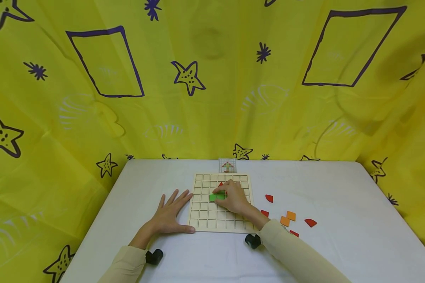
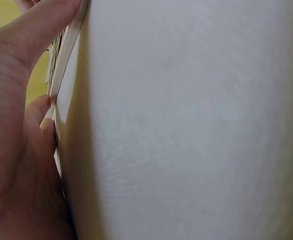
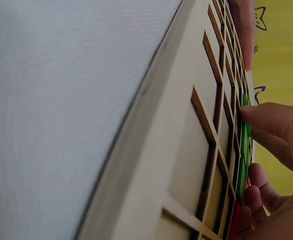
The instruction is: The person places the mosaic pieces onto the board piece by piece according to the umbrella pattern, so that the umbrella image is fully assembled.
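Observation:
A light wooden grid board [image 1: 203,224] lies on the white table. My left hand [image 1: 170,216] is spread flat at its left side, with the thumb at the lower left corner and a fingertip at the left edge. Over the board's middle, my right hand [image 1: 233,198] has thumb and forefinger bent about a green tile [image 1: 212,197] set among the grid squares. More green shows under the fingers, and a red piece [image 1: 221,184] sits just above. In the right wrist view the thumb [image 3: 269,117] touches the green row, with red [image 3: 233,220] beside it.
A small pattern card [image 1: 228,166] stands behind the board's far edge. To the right lie an orange tile [image 1: 291,215], another orange tile [image 1: 285,221] and several red pieces, one a red quarter-round [image 1: 310,223]. A yellow patterned curtain [image 1: 212,118] surrounds the table.

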`<control>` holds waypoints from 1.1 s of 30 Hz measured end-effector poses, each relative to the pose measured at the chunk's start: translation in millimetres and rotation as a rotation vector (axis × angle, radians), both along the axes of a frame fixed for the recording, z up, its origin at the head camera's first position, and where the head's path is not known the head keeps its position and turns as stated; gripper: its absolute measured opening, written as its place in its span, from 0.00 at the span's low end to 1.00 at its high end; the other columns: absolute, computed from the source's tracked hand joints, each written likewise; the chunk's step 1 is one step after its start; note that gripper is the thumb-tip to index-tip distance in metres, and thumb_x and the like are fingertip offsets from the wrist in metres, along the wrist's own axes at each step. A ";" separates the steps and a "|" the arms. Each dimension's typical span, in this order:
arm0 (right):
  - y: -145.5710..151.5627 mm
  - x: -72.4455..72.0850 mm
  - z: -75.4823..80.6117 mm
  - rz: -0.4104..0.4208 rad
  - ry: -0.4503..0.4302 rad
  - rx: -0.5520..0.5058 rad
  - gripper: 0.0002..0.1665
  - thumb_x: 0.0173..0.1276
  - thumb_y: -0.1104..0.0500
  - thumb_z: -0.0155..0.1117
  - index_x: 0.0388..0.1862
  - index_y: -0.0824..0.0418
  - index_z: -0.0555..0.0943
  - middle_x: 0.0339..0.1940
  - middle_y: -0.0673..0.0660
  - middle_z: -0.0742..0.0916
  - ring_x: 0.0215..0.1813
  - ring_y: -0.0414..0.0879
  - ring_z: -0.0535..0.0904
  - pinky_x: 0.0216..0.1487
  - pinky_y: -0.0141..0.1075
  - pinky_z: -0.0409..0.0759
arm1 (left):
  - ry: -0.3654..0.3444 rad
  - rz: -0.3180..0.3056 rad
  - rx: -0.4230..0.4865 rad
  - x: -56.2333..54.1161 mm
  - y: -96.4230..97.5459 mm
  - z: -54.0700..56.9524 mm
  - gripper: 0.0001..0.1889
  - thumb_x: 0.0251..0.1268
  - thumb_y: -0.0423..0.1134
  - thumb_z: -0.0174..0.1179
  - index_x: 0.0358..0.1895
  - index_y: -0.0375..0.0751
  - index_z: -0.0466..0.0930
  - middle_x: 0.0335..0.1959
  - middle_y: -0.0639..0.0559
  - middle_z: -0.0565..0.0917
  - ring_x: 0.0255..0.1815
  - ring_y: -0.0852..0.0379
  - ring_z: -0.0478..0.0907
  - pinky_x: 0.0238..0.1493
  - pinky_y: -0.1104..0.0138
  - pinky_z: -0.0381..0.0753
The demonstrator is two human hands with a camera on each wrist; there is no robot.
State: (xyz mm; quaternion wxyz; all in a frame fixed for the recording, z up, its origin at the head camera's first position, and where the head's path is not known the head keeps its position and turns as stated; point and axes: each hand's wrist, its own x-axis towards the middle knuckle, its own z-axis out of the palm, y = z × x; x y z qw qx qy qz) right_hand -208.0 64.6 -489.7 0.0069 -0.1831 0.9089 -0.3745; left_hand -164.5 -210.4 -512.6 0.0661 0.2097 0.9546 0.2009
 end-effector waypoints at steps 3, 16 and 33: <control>0.3 -0.5 -0.7 0.002 -0.004 0.002 0.12 0.60 0.59 0.79 0.44 0.53 0.92 0.43 0.56 0.80 0.47 0.53 0.68 0.45 0.44 0.67 | -0.016 -0.002 -0.005 1.7 1.6 6.9 0.62 0.44 0.75 0.71 0.83 0.51 0.56 0.84 0.49 0.54 0.84 0.38 0.40 0.75 0.31 0.31; -0.2 -0.7 -0.3 0.007 -0.009 0.006 0.11 0.60 0.59 0.80 0.43 0.53 0.92 0.42 0.55 0.80 0.48 0.54 0.68 0.47 0.45 0.66 | -0.023 0.003 -0.030 1.3 2.8 8.3 0.62 0.44 0.75 0.71 0.83 0.52 0.56 0.84 0.50 0.54 0.85 0.38 0.40 0.75 0.31 0.30; 12.3 -1.5 4.5 0.135 0.020 -0.015 0.20 0.61 0.60 0.78 0.53 0.57 0.88 0.46 0.58 0.83 0.46 0.52 0.71 0.46 0.42 0.68 | -0.027 0.003 -0.030 1.3 3.1 9.4 0.62 0.44 0.75 0.71 0.83 0.52 0.55 0.84 0.50 0.54 0.85 0.38 0.39 0.75 0.31 0.30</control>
